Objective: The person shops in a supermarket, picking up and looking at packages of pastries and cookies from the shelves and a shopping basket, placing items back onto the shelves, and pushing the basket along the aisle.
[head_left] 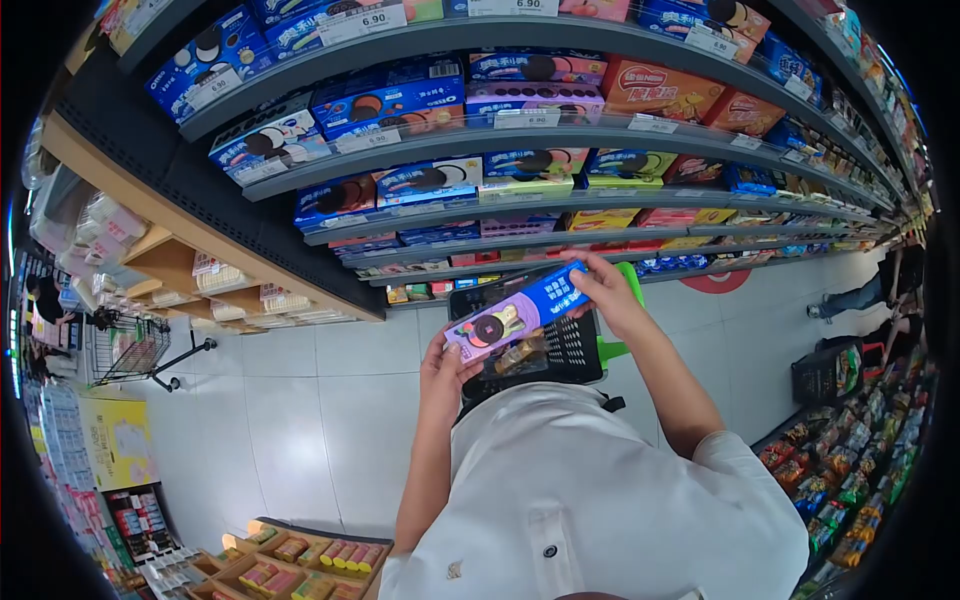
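Between my two hands is a long cookie box (518, 313), blue at its right end and purple at its left, with dark sandwich cookies printed on it. My left hand (446, 362) grips the purple end, thumb on the front face. At the blue end, my right hand (603, 290) has its thumb on the front and its fingers behind. Below the box stands a black shopping basket (572, 352) with bright green parts at its right side. A brown package (524, 354) lies inside it, partly covered by the box.
Curved-looking shelves (520, 128) of cookie boxes with price tags stretch ahead. A shopping cart (130, 347) stands at left. Snack displays stand at lower left (300, 560) and lower right (850, 470). At right, another person's legs (855, 300) show beside a dark basket (827, 374).
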`<state>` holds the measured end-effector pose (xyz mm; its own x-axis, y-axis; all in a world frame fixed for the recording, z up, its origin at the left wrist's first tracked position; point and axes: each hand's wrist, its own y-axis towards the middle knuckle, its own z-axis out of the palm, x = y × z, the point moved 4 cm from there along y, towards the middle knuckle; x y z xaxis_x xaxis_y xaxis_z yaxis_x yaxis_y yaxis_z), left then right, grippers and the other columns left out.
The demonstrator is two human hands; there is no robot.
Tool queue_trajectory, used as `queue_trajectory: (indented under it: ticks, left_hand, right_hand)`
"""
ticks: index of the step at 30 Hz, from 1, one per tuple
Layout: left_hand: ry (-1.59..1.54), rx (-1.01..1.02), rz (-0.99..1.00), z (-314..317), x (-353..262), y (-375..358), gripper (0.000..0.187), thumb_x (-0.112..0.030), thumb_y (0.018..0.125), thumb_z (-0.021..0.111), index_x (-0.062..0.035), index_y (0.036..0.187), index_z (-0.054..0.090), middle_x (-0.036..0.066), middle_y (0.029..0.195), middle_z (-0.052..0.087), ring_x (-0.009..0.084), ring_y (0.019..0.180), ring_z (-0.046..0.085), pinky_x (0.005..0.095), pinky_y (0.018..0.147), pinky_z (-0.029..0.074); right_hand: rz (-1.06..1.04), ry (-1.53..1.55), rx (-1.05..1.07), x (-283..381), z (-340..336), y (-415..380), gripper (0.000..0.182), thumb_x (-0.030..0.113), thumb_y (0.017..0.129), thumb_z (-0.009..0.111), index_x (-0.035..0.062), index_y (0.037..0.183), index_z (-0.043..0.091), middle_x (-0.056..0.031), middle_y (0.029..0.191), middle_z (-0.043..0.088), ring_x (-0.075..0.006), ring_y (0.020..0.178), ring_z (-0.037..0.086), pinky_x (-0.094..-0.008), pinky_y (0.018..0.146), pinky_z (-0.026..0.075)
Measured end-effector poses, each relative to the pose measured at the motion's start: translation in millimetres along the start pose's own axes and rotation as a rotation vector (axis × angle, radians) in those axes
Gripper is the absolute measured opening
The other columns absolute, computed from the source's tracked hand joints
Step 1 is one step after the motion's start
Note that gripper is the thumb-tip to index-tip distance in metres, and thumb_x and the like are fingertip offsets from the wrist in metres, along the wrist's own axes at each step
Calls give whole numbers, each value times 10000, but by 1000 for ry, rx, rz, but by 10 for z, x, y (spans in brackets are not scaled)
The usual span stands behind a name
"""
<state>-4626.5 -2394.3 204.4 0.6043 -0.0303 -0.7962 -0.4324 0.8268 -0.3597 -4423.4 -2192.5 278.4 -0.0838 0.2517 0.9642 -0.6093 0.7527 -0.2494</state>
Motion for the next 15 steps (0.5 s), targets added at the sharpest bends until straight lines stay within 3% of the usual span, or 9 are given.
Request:
queue_trajectory:
  ticks: [15]
  left_hand:
    - [34, 48, 51, 163, -306, 73, 371, -283, 1043, 500, -19, 1305, 493, 130, 1140, 685, 252, 999, 710, 321, 821, 573]
  right_hand:
    - [-6, 25, -51, 284, 9, 55, 450, 399, 1009, 547, 86, 1332, 552, -18, 876, 672, -105, 655, 654, -246, 607, 559]
